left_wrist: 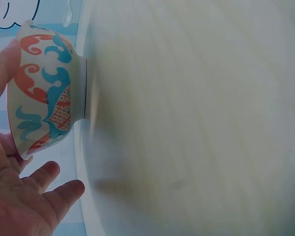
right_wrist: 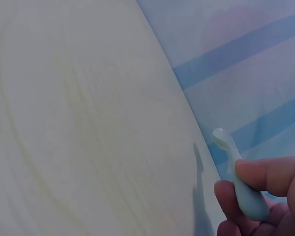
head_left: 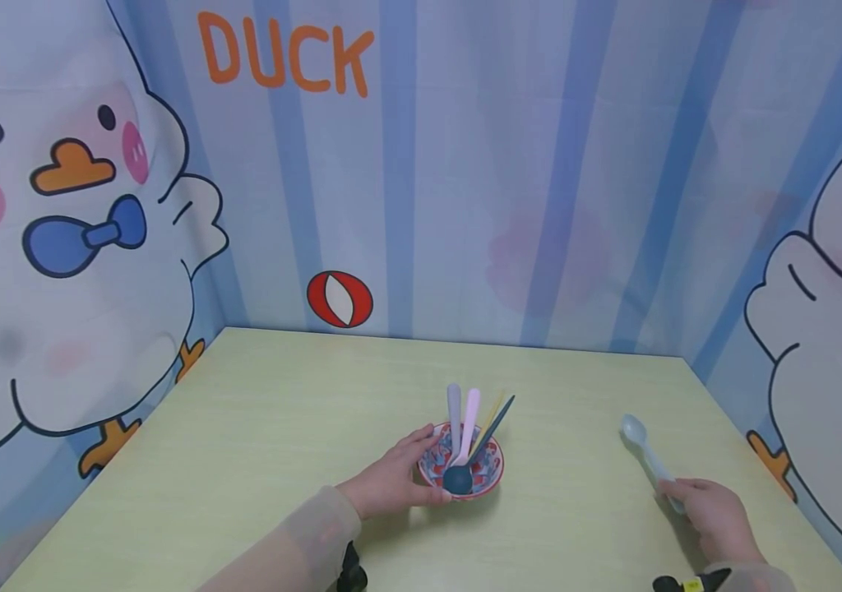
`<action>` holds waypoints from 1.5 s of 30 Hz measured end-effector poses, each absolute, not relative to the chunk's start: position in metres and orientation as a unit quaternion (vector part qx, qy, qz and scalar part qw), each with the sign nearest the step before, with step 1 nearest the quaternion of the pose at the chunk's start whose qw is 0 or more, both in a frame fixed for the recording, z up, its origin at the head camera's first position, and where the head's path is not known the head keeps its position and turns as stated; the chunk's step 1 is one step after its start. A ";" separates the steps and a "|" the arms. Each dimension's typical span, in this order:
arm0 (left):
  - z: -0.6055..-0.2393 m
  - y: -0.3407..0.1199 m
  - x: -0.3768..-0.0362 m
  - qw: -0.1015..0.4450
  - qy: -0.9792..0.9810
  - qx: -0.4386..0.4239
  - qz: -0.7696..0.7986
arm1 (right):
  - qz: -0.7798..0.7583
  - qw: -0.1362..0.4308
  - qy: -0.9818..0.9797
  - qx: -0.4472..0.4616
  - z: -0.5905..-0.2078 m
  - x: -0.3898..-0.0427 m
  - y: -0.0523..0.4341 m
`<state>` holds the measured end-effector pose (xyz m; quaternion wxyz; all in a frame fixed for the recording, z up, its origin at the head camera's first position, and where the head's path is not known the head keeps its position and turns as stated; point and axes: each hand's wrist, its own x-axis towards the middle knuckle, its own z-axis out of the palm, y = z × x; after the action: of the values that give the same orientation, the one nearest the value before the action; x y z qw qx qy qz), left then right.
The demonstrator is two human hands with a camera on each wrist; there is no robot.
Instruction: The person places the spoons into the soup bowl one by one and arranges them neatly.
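Note:
A small patterned bowl [head_left: 491,479] with red and blue marks stands near the middle of the table, seen side-on in the left wrist view as the bowl [left_wrist: 44,93]. Several spoons lean in it: a grey one [head_left: 454,411], a pink one [head_left: 470,415], a dark blue one [head_left: 465,469] and a thin yellowish one. My left hand [head_left: 391,481] cups the bowl's left side with relaxed fingers [left_wrist: 54,196]. My right hand [head_left: 713,514] pinches the handle of a pale blue spoon [head_left: 643,448], its bowl end pointing away; the spoon [right_wrist: 236,172] shows between thumb and fingers.
The pale wooden table [head_left: 280,427] is walled on three sides by a blue striped cloth with cartoon ducks [head_left: 73,247] and the word DUCK. Small dark wrist devices [head_left: 350,571] sit at the bottom edge.

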<state>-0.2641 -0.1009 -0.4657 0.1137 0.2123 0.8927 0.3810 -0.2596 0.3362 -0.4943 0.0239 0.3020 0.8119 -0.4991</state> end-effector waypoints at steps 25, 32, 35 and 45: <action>-0.466 -0.101 -0.265 0.108 0.893 0.217 0.379 | -0.641 -0.035 0.707 0.297 -0.465 -0.256 0.326; -0.466 -0.101 -0.265 0.104 0.894 0.219 0.376 | -0.689 -0.052 0.659 0.298 -0.465 -0.259 0.325; -0.466 -0.101 -0.265 0.104 0.894 0.220 0.375 | -0.702 -0.054 0.643 0.301 -0.464 -0.260 0.324; -0.467 -0.101 -0.266 0.105 0.894 0.221 0.375 | -0.714 -0.065 0.625 0.308 -0.463 -0.260 0.317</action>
<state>-0.2656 -0.1012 -0.4667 0.1049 0.2210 0.8942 0.3748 -0.2598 0.3175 -0.4626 -0.0653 0.3083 0.6251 -0.7141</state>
